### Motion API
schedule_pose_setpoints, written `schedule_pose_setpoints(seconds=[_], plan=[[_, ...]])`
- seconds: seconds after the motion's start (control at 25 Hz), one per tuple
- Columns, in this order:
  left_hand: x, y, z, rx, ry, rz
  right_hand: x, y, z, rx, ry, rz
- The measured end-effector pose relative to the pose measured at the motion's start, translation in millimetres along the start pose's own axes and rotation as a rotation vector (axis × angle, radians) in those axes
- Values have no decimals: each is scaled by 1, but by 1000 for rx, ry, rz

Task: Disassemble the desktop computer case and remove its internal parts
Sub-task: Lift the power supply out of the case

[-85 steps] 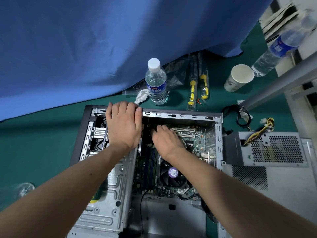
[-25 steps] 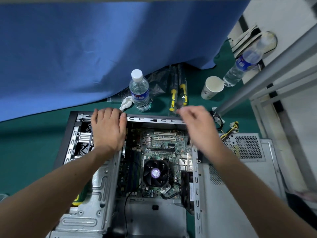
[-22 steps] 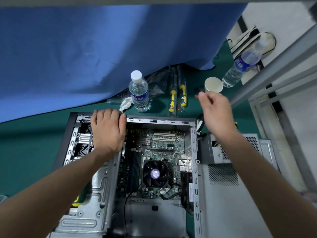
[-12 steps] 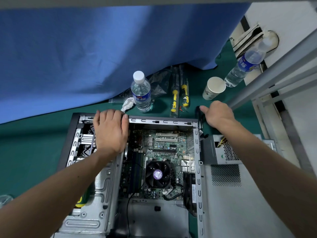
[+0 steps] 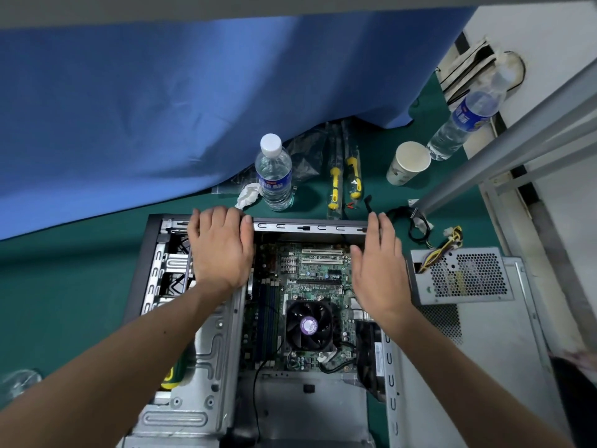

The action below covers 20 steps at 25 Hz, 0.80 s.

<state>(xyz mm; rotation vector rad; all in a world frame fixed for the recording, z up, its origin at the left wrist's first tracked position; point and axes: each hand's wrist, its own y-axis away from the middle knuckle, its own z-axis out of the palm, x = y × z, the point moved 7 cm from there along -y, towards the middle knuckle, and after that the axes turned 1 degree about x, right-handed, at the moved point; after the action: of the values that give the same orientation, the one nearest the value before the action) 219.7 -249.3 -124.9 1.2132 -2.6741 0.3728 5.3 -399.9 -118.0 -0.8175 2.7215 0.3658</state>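
the computer case [image 5: 307, 227] is lying open on the green desk [image 5: 64, 279], with its long side running away from the person. the left hand [image 5: 219, 250] is resting flat on the metal drive cage [image 5: 193, 367], fingers straight. the right hand [image 5: 378, 270] is hovering open over the right wall, holding nothing. the motherboard [image 5: 310, 273] is sitting inside, right between the hands, and the fan [image 5: 308, 324] is sitting on it (the right hand looks nearer). the power supply [image 5: 465, 276] is already lying outside, on the right.
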Motion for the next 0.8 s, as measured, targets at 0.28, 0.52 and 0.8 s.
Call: schedule_pose_setpoints(seconds=[0.28,0.52,0.8], plan=[[2,1,-1,-44,3,13,6,-4,2,139,-31,8],[2,1,-2,-48,7,20,4,-6,7,86,54,-12],[3,0,-3,-36,28,16,2,-6,2,58,105,4]])
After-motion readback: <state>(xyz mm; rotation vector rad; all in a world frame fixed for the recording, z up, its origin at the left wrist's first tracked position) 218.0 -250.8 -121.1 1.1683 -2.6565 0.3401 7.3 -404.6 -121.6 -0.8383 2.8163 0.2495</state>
